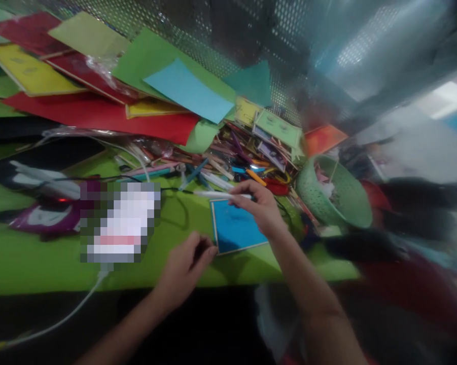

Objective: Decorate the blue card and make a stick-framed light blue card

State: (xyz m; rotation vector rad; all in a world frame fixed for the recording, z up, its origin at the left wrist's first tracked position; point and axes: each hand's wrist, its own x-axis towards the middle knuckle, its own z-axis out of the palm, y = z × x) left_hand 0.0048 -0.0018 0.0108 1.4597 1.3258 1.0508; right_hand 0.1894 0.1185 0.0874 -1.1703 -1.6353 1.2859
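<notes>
My right hand [260, 205] pinches a slim white pen-shaped tool [216, 194] above a blue card [238, 225] with a thin pale wooden border. A dark cord runs close to the tool's left end; whether the two are joined I cannot tell. At the card's lower left corner is my left hand [186, 261], its fingers curled in and the thumb tip close to the border. What those fingers hold, if anything, is hidden. My right hand and forearm cover the card's right part. The card lies on a green tabletop [175, 213].
A phone-like blurred bright screen [124, 223] with a white cable [81, 299] lies at left, near a purple item [47, 217]. Coloured paper sheets [190, 88] pile up behind. Loose pens and sticks [232, 154] spread in the middle. A green basket [346, 195] tilts at right.
</notes>
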